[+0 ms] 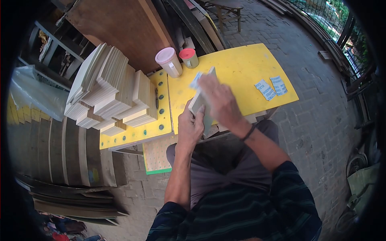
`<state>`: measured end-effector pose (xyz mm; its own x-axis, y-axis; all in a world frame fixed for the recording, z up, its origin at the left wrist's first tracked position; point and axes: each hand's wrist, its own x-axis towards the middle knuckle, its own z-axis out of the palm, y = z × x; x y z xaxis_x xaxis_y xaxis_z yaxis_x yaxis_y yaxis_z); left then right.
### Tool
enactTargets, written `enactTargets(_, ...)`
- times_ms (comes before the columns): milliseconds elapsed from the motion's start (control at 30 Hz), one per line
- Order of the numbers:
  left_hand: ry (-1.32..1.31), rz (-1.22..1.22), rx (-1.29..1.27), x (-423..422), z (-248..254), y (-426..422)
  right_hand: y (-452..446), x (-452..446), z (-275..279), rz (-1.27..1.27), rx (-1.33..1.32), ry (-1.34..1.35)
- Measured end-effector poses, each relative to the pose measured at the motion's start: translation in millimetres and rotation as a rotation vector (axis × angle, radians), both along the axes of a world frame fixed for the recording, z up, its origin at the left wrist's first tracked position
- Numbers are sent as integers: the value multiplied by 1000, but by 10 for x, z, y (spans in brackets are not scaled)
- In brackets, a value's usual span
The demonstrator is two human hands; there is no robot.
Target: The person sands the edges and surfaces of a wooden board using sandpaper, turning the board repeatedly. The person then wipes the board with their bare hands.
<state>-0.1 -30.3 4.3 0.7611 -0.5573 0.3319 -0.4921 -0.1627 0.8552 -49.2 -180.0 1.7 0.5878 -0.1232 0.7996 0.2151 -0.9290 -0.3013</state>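
Observation:
My left hand (pixel 190 127) is closed around the lower end of a pale wooden board (pixel 196 102), which it holds on edge at the near side of the yellow table. Over the board's upper part, my right hand (pixel 222 101) presses a piece of sandpaper (pixel 195 80) with a printed blue-white back; the fingers are slightly blurred and cover part of both. Two more sandpaper pieces, one (pixel 263 89) beside the other (pixel 278 86), lie printed side up on the table to the right.
Stacked pale wooden boards (pixel 116 86) stand on the left of the yellow table (pixel 237 66). Behind my hands are a pink-lidded cup (pixel 171 66) and a red-lidded cup (pixel 189 60). Dark planks (pixel 76 201) lie at lower left, above grey paving (pixel 313 132).

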Motion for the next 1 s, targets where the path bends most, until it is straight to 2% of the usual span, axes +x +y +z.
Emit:
enactTargets(67, -36, -9, -71, -39, 37, -62, -264, 138, 37, -111, 85, 49)
enactTargets(167, -18, 37, 27, -127, 137, -67, -187, 44, 60, -196, -13, 76)
enactTargets(267, -43, 66, 85, -130, 135, -69, 26, -153, 101, -107, -79, 60)
enactTargets(333, -145, 25, -9, -91, 41, -84, -14, -132, 99, -88, -109, 51)
enactTargets(400, -76, 20, 22, -111, 102, -95, -271, 45, 142, -212, -31, 175)
enactTargets(433, -6, 26, 50, -116, 134, -105, -279, 44, 133, -218, -31, 170)
enactTargets(500, -33, 30, 74, -141, 150, -69, -258, 81, 164, -300, -78, 162)
enactTargets(600, -76, 46, 54, -140, 75, -48, 68, -137, 150, -212, -153, 81)
enactTargets(733, -35, 22, 29, -139, 94, -70, -297, 68, 150, -215, -141, 58)
enactTargets(800, -49, 30, 56, -160, 140, -70, -434, 161, 188, -260, 30, 339)
enactTargets(933, -52, 35, 46, -184, 80, -7, -147, -39, 180, -310, -65, 191)
enactTargets(1000, -34, 32, 53, -147, 43, 18, 41, -151, 196, -156, -178, 77)
